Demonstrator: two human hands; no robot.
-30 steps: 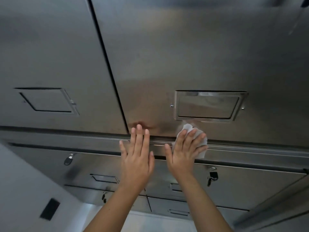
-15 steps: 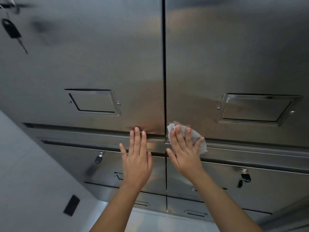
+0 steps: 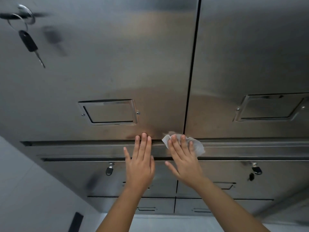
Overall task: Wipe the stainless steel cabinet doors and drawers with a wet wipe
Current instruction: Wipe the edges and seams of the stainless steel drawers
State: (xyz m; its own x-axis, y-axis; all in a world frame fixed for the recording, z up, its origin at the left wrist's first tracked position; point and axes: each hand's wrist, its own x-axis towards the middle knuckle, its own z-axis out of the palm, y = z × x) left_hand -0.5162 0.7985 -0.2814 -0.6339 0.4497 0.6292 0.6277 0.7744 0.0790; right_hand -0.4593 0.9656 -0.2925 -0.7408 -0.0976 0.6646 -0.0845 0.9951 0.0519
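Two tall stainless steel cabinet doors fill the view: the left door [image 3: 117, 64] and the right door [image 3: 250, 56], split by a dark vertical seam. Each has a recessed handle, the left handle [image 3: 109, 112] and the right handle [image 3: 269, 108]. My right hand [image 3: 184, 159] presses a white wet wipe [image 3: 197, 146] flat with straight fingers against the ledge at the bottom of the left door, by the seam. My left hand [image 3: 140, 163] rests flat on the same ledge just to the left. Drawers [image 3: 225, 173] lie below.
A key on a ring [image 3: 29, 42] hangs from a lock at the upper left of the left door. Small keys hang in the drawer locks, one on the left [image 3: 109, 169] and one on the right [image 3: 256, 169]. A pale wall [image 3: 25, 190] runs along the left.
My right hand has slid the wipe leftward along the bottom ledge, from under the right door's handle across the seam. My view has swung left with it. The left hand stays flat beside it.
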